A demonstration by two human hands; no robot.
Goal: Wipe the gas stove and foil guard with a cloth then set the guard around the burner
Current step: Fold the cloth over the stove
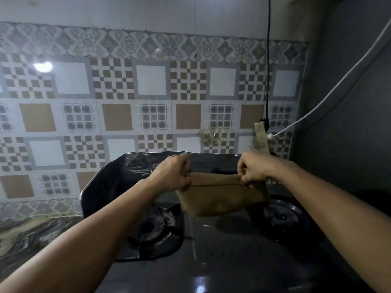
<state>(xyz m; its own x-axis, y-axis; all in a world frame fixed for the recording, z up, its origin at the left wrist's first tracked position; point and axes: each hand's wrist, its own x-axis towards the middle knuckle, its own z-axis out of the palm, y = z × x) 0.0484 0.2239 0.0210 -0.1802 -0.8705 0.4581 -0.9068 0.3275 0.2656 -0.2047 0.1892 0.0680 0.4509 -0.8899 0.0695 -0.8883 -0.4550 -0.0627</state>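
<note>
Left to right: the foil guard (118,178) stands upright along the left and rear of the left burner (154,227), its dark crinkled wall rising in front of the patterned tile wall (148,92). The person's left hand (172,173) pinches the top left corner of a brown cloth (218,197), fingers curled tight over the hem. The cloth hangs stretched between both hands, sagging in a folded pouch above the black glass gas stove (211,250), apparently clear of the surface. The right hand (252,170) pinches the opposite corner in the same way, thumb and fingertips pressed together on the fabric. The right burner (281,216) lies just below and beyond it. Step in hand, by appearance: readying or folding the cloth before wiping. The next move calls for gathering the cloth into one hand and pressing it flat to the stove or against the guard's wall
</note>
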